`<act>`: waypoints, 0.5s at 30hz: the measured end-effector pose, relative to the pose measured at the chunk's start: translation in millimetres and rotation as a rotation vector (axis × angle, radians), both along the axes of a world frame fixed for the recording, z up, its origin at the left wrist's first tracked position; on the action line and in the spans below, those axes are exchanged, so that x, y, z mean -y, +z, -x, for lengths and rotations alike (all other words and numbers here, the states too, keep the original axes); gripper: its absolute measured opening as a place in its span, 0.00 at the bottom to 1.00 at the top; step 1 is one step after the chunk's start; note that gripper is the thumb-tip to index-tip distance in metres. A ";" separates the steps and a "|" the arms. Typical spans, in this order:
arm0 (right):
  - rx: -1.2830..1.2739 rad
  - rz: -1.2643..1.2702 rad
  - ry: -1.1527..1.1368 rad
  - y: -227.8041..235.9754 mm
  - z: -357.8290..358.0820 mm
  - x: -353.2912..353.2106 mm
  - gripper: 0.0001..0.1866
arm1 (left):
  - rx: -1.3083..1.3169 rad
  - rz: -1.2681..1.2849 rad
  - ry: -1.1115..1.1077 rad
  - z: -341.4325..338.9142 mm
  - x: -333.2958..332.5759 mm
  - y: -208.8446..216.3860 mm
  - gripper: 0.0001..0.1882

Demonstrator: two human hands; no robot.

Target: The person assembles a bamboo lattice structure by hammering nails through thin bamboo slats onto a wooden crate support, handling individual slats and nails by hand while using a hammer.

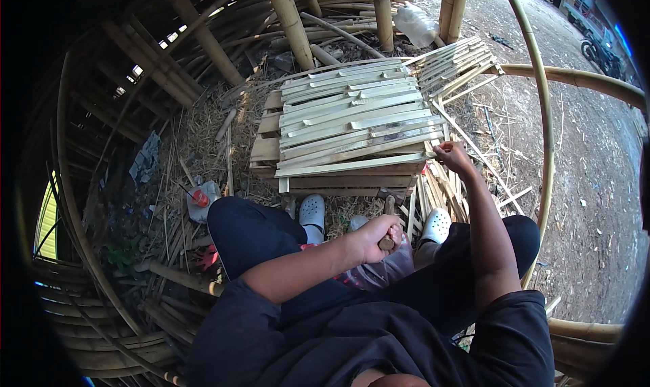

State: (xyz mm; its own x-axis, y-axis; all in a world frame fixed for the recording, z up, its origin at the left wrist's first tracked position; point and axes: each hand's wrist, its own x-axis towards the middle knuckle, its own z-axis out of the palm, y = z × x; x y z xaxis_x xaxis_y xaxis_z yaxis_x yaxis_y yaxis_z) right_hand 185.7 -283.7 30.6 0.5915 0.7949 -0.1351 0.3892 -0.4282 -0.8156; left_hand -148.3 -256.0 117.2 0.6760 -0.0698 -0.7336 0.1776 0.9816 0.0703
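In front of my knees stands a wooden crate [345, 183], with several pale bamboo slats [362, 106] laid side by side across its top. My right hand [452, 157] is at the crate's near right corner, its fingers pinched at the right end of the nearest bamboo slat [352, 165]. Closer to my lap, my left hand [379, 239] is wrapped round a tool's thick wooden handle [389, 211], which points away from me toward the crate. What is at the tool's far end I cannot make out.
A smaller slatted panel [457, 65] adjoins the crate's far right corner. Loose strips [440, 192] lie by my right shoe [435, 226]. Bamboo posts [288, 25] stand behind, and a curved pole [542, 116] rises at right. A red container [200, 198] sits left of my knee.
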 end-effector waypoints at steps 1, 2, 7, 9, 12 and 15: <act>-0.018 0.017 0.014 -4.1 -4.4 1.2 0.18 | 0.004 0.001 -0.005 0.1 0.6 -1.5 0.13; -0.013 0.003 0.027 -5.9 -1.3 0.6 0.17 | 0.008 0.019 0.003 3.0 -0.7 -2.2 0.13; -0.048 -0.083 0.051 -25.2 -11.8 1.6 0.15 | 0.042 0.094 -0.048 3.7 -13.4 -9.0 0.13; -0.056 -0.065 0.058 -25.2 -5.6 -0.8 0.15 | 0.050 0.148 -0.047 9.3 -19.7 -12.3 0.12; -0.067 -0.053 0.037 -20.9 3.7 -4.2 0.15 | 0.026 0.142 -0.040 14.7 -20.9 -15.7 0.12; -0.038 -0.044 0.016 -16.2 1.2 -2.8 0.15 | 0.010 0.142 -0.037 14.8 -21.2 -14.0 0.12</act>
